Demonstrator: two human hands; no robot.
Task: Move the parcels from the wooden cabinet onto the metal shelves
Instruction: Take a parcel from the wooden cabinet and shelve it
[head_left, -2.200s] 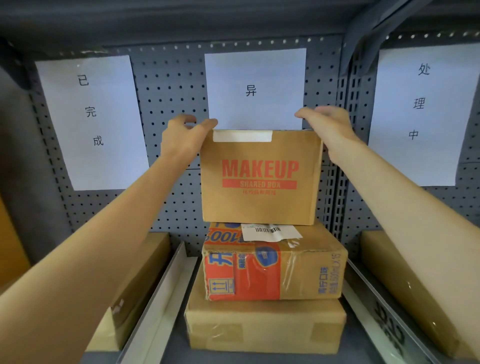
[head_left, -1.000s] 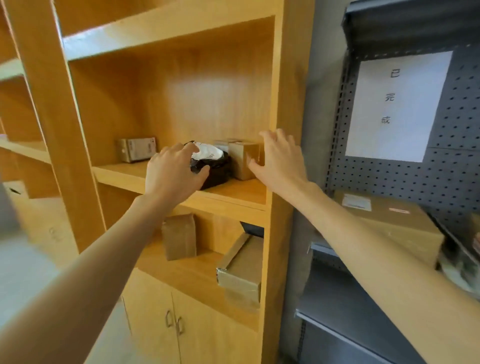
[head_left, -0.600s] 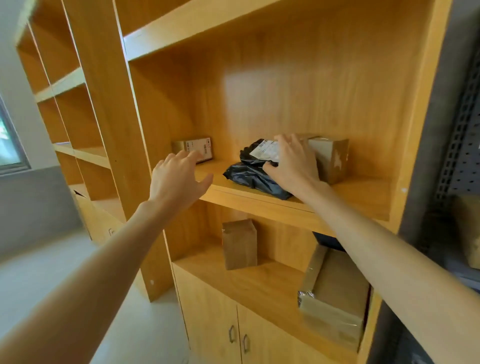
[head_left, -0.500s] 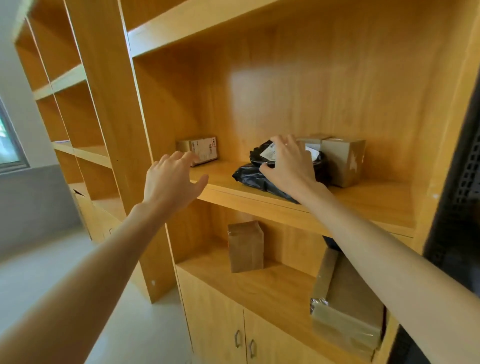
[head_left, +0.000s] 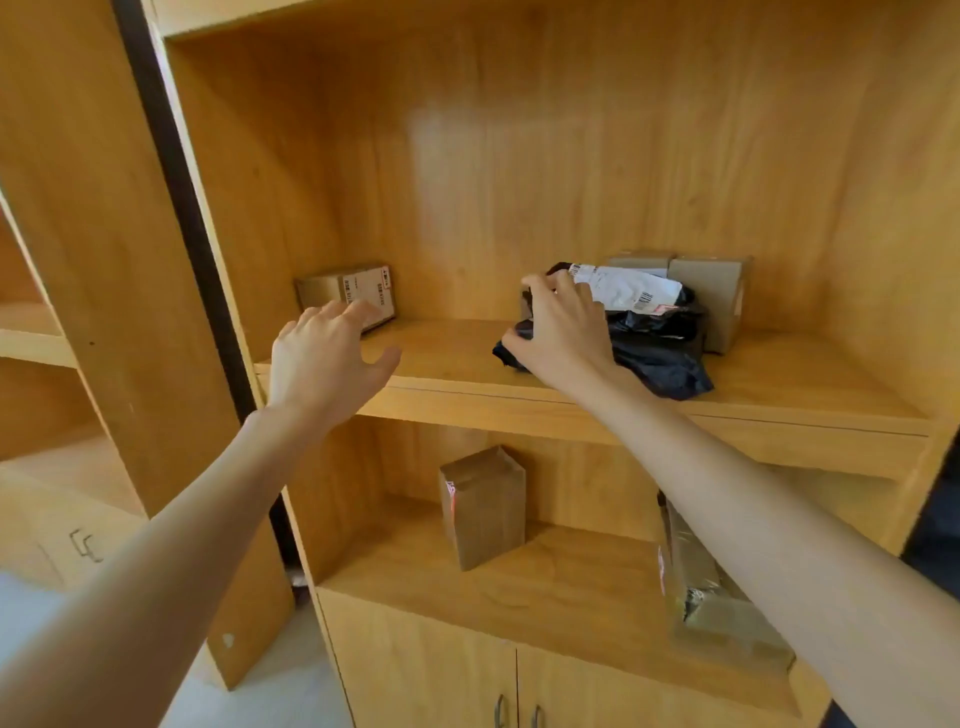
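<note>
At the wooden cabinet (head_left: 467, 156), a person's right hand (head_left: 563, 338) grasps a black plastic parcel (head_left: 654, 343) lying near the front edge of the upper shelf. The left hand (head_left: 324, 358) hovers with fingers spread and released before a small labelled box (head_left: 348, 293) at the shelf's back left corner.

Print on the white label (head_left: 626, 287) of the black bag (head_left: 660, 348), right of centre: blurred, unreadable. Bag's left end hidden behind the right hand (head_left: 563, 332). Barcodes on the small box (head_left: 347, 293) at centre left: too small to read. Taped parcel (head_left: 711, 597) at lower right: largely covered by the forearm. Cabinet door handles (head_left: 517, 714) cut off by the bottom edge.
</note>
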